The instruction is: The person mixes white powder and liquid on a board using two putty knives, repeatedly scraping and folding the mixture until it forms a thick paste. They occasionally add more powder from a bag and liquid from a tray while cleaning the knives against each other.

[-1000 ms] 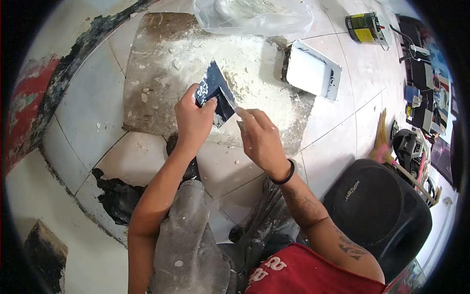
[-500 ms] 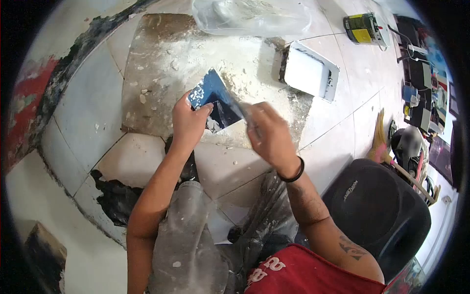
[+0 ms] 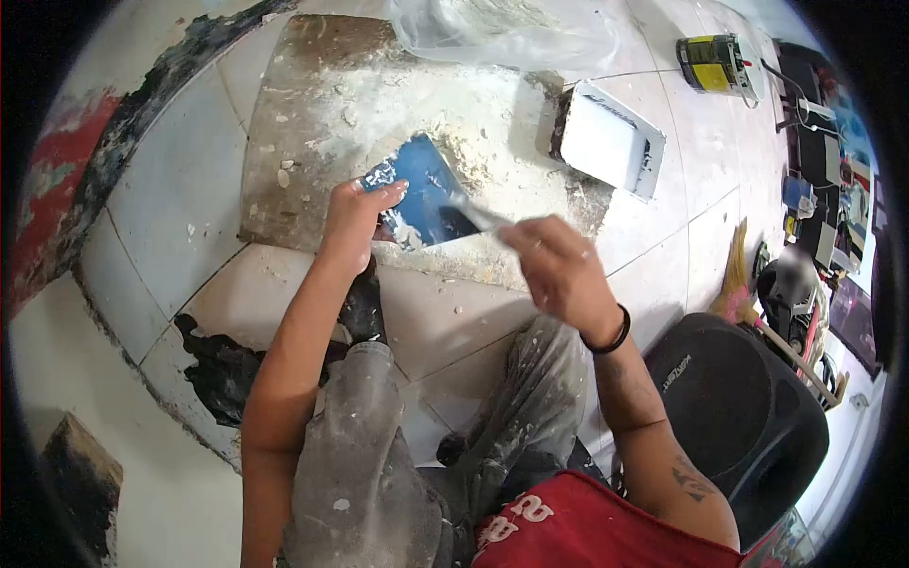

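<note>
My left hand (image 3: 352,220) grips the lower left edge of a flat blue plate (image 3: 421,180), its thumb lying on the face. White paste clings to the plate's left side and lower corner. In my right hand (image 3: 565,275) is a putty knife (image 3: 481,217), its metal blade over the right part of the plate and seemingly touching it. The knife's handle is mostly hidden by my fingers. Both tools are held above a board (image 3: 284,114) smeared with white and cream plaster.
Right of the board's middle sits a white box-like tray (image 3: 606,142). A clear plastic bag (image 3: 502,33) lies at the back, with a yellow-and-dark can (image 3: 715,64) farther right. Near my right arm stand a black speaker (image 3: 729,398) and a broom (image 3: 734,284). Black sheeting (image 3: 222,379) lies left.
My right hand has moved right and down, drawing the putty knife toward the plate's right edge. The blue plate has tilted, so its face shows brighter. My left hand keeps its grip.
</note>
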Tool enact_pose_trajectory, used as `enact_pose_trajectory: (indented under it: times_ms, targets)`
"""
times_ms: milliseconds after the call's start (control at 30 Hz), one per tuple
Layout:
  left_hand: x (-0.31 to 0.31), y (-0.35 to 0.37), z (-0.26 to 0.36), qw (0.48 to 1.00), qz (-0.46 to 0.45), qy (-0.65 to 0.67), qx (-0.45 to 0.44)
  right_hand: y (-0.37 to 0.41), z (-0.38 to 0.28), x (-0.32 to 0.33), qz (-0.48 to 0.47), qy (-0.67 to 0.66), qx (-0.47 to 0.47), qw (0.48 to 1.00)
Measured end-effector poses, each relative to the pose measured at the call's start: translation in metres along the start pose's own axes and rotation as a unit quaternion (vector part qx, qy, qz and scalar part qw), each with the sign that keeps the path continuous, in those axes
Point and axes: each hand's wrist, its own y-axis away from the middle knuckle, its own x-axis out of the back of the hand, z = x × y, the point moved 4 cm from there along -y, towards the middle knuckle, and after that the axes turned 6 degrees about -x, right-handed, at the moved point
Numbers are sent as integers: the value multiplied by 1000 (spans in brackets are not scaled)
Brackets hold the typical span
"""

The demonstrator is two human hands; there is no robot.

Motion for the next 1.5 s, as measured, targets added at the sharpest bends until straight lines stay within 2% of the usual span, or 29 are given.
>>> enact_pose_trajectory:
  times_ms: [33, 133, 233, 367, 467, 500, 533, 567, 600, 667, 733, 867, 967, 1033, 1133, 1233, 1300, 1367, 1467, 1500]
  targets:
    - [0, -2, -1, 1000, -19, -7, 1, 2, -5, -3, -18, 37, 51, 998]
    - [0, -9, -8, 995, -95, -17, 17, 3, -7, -5, -53, 42, 62, 996]
    - [-5, -6, -7, 992, -118, 22, 31, -12, 6, -8, -9, 68, 86, 994]
    - [-12, 4, -4, 976, -196, 61, 74, -38, 36, -17, 0, 89, 61, 994]
    - [-14, 6, -9, 981, -192, -37, -3, -45, 54, -10, 24, -31, -30, 999]
    - [-10, 8, -4, 944, -182, -250, -112, -42, 55, -5, 52, -39, -45, 997]
    - [-13, 18, 12, 894, -151, -347, -241, -35, 53, 2, 80, -49, -60, 994]
    - [-18, 33, 26, 817, -118, -435, -360, -26, 53, 11, 93, -85, -99, 987]
    - [-24, 45, 37, 716, -84, -510, -469, -19, 50, 19, 124, -54, -90, 987]
    - [-26, 53, 42, 624, -58, -543, -559, -5, 36, 36, 126, -57, -98, 985]
    - [-30, 58, 44, 541, -37, -556, -629, 6, 22, 42, 76, -60, -54, 994]
    - [-29, 57, 40, 501, -55, -546, -669, 8, -6, 45, -17, 2, 31, 999]
    - [-28, 59, 40, 460, -62, -534, -707, -1, -1, 35, -57, 35, 64, 996]
    - [-27, 62, 38, 437, -64, -524, -729, -12, 6, 28, -48, 31, 70, 996]
    - [-32, 71, 42, 454, -74, -498, -735, -34, 25, 6, -52, 18, 50, 997]
    - [-28, 76, 34, 512, -79, -485, -704, -52, 56, -22, -36, 58, 27, 997]
    - [-14, 75, 15, 662, -69, -428, -611, -48, 61, -26, -39, 69, 6, 997]
    - [-2, 73, -16, 790, -30, -343, -507, -44, 63, -39, -36, 82, -7, 996]
    - [21, 64, -58, 904, -33, -279, -322, -36, 71, -69, -17, 122, -12, 992]
    - [26, 60, -66, 933, -15, -211, -292, -36, 72, -78, -12, 134, -6, 991]
